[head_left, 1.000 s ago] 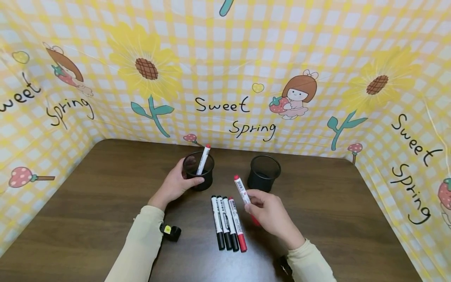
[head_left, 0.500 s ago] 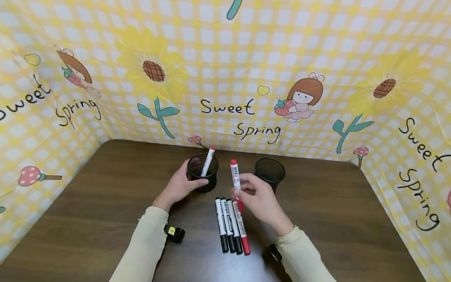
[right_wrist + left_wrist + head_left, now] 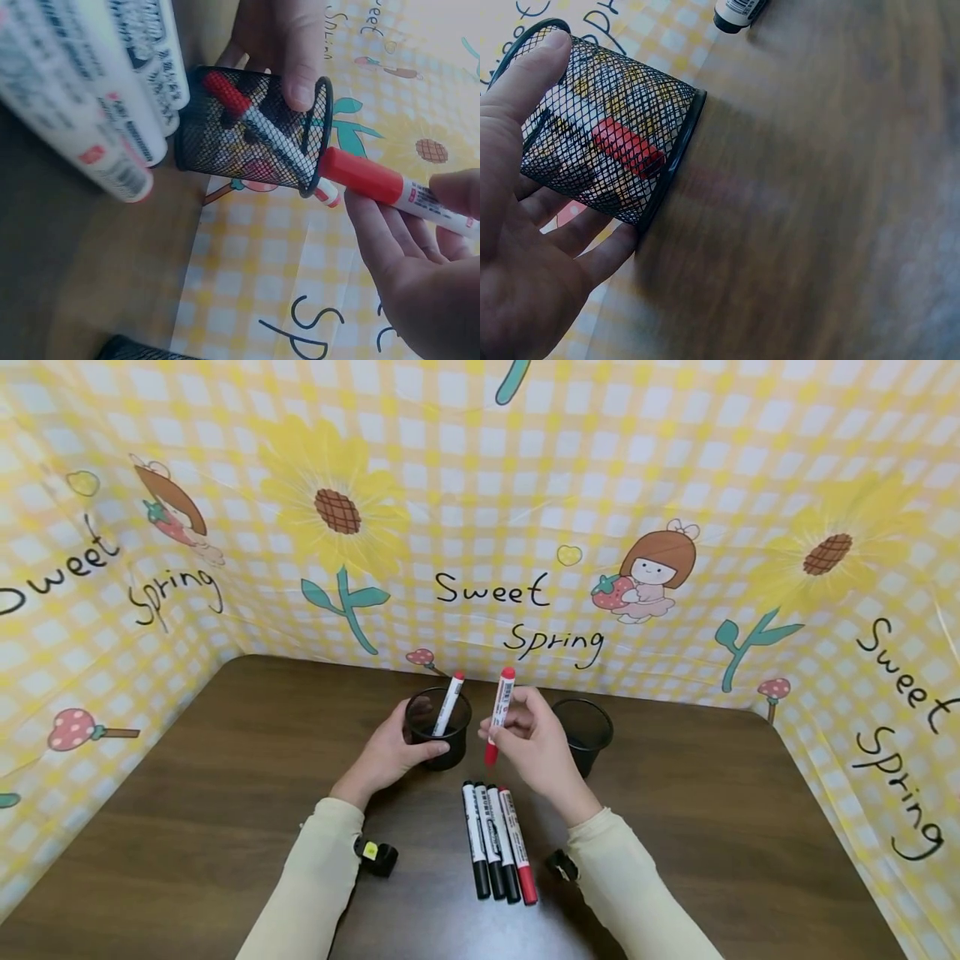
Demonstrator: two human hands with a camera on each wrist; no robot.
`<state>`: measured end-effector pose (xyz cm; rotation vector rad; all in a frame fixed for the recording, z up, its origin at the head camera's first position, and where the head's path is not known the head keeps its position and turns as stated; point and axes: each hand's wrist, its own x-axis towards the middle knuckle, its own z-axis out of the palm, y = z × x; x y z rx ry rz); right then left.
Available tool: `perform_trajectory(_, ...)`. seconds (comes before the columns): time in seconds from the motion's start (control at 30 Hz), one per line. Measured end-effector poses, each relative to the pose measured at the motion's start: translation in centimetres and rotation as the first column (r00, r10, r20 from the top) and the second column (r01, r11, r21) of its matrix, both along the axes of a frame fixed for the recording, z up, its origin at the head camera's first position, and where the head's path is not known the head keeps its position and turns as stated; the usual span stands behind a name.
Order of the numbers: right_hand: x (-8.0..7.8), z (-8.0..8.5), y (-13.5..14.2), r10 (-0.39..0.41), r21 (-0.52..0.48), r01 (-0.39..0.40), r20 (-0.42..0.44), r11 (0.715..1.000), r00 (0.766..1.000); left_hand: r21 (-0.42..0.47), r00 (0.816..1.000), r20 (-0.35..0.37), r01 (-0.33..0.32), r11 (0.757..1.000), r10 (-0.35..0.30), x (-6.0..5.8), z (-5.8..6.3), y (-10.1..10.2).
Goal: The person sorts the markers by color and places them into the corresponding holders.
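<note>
My left hand (image 3: 386,752) grips a black mesh pen cup (image 3: 619,127), thumb near the rim and fingers round the far side. Inside the cup leans a white marker (image 3: 448,703) with a red cap, seen through the mesh in both wrist views. My right hand (image 3: 536,747) pinches another red-capped marker (image 3: 501,710) between thumb and fingers, red cap downward. In the right wrist view that cap overlaps the cup's rim. Below the hands, a row of markers (image 3: 498,843) lies side by side on the table, several black and one red.
A second black mesh cup (image 3: 585,727) stands behind and right of my right hand, partly covered by it. The brown wooden table (image 3: 187,810) ends at a yellow checked cloth (image 3: 480,485) hung at the back and sides.
My right hand has carried its red marker up and left, from near the right cup to beside the left one, turning it more upright. The left hand keeps its hold on the cup.
</note>
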<state>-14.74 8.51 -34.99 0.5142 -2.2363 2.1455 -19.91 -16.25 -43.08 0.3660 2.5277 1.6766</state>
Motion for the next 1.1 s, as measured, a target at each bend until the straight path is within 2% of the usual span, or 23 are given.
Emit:
perform_trajectory(0.3,-1.7,0.5,-1.4,-0.023,-0.119,0.020,-0.027,0.993,0.999,-0.001,1.000,0.004,0.003,1.000,-0.003,0.1,0.3,0.3)
perform_trajectory(0.67,-3.2,0.8,-3.2,-0.057,-0.187,0.053,-0.019,0.981,0.998,-0.020,1.000,0.010,0.006,1.000,-0.006,0.0,0.4,0.3)
perform_trajectory(0.9,-4.1,0.0,-4.4,-0.074,-0.189,0.077,0.019,0.979,0.997,-0.010,1.000,0.013,0.005,1.000,-0.005,0.1,0.1,0.1)
perform_trajectory(1.1,-4.4,-1.1,-5.1,-0.081,-0.101,0.080,-0.001,0.992,0.997,-0.006,1.000,0.020,-0.005,1.000,0.005,0.1,0.1,0.0)
